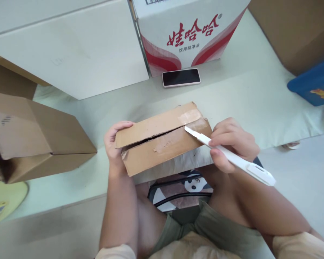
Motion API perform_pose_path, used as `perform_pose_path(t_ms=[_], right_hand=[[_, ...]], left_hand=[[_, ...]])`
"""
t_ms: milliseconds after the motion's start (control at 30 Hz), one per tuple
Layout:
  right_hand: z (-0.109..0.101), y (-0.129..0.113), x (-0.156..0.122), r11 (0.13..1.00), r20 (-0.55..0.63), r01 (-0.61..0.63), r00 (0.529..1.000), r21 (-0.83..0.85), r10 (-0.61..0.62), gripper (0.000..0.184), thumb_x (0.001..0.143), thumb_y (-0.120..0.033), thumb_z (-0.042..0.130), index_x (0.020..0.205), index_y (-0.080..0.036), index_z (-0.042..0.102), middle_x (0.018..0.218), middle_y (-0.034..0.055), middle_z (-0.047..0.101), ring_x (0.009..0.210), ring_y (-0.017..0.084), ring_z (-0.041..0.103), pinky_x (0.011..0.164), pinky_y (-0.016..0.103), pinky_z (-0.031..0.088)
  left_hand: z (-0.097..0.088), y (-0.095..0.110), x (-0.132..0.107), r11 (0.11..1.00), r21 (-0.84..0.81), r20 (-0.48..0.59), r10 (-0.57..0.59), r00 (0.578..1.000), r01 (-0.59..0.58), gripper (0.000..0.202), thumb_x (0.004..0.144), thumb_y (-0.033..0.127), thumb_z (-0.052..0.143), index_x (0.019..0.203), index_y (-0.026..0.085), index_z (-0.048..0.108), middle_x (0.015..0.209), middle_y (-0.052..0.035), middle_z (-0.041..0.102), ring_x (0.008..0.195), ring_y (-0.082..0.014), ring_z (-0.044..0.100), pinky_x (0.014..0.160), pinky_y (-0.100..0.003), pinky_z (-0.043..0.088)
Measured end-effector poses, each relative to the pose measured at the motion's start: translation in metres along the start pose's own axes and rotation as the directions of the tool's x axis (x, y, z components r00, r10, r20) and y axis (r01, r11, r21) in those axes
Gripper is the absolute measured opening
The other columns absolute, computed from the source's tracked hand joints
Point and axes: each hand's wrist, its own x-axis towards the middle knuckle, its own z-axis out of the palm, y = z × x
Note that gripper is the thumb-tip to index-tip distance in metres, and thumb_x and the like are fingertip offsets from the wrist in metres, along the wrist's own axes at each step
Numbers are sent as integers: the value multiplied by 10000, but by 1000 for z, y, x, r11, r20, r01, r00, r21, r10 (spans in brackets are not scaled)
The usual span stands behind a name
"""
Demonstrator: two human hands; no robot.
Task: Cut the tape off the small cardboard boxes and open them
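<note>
A small brown cardboard box (164, 144) is tilted in front of me, its two top flaps parted by a dark gap along the left of the seam. My left hand (117, 142) grips the box's left end, the fingers partly hidden behind it. In my right hand (233, 144) is a white utility knife (240, 160), held between thumb and fingers. The knife's blade tip touches the seam near the box's right end, beside a piece of clear tape (191, 117). The tape lies across the right part of the flaps.
Beyond the box, a phone (181, 77) lies on the pale cloth-covered table (248, 90) before a white-and-red carton (189, 39). A large white box (70, 54) stands at the back left, an open cardboard box (40, 126) at left, and a blue container (313, 81) at right.
</note>
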Motion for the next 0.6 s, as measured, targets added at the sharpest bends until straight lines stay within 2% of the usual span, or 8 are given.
perform_pose_path(t_ms=[100,233,367,467,600], right_hand=[[0,-1,1,1000,28,2,1000,-24,-1,27,859,-259,724,849,-261,699,643,-20,686,513,144,556,548,374,414],[0,0,-1,996,20,-16,1000,-90,17,96,865,-359,779,894,-286,722,686,-14,702,562,163,590,603,395,467],[1,1,-5,972,-27,-70,998,-223,65,170,870,-448,763,958,-308,726,907,47,767,816,247,718,708,432,585],[2,0,-6,964,15,-138,989,-228,145,201,883,-415,741,1041,-293,714,1109,84,799,1028,298,772,832,464,652],[1,1,-4,980,62,-112,990,-163,124,249,876,-314,758,1120,-268,736,1139,94,827,1076,301,802,929,471,682]], left_hand=[[2,1,0,1000,-1,-8,-9,1000,9,289,554,457,852,741,237,841,816,-61,771,771,-204,676,686,-283,505],[3,3,0,1000,12,-23,-20,1000,20,264,553,439,836,730,243,827,811,-55,765,764,-207,666,678,-288,499],[6,5,-1,999,22,-42,-47,998,48,261,549,406,820,733,221,802,820,-66,747,762,-215,655,672,-305,483],[7,6,-1,998,21,-61,-57,996,59,251,548,388,809,725,211,786,820,-71,730,764,-214,644,674,-311,475],[7,6,0,998,10,-54,-59,997,60,261,534,384,821,721,208,779,804,-65,720,746,-203,638,659,-302,469]])
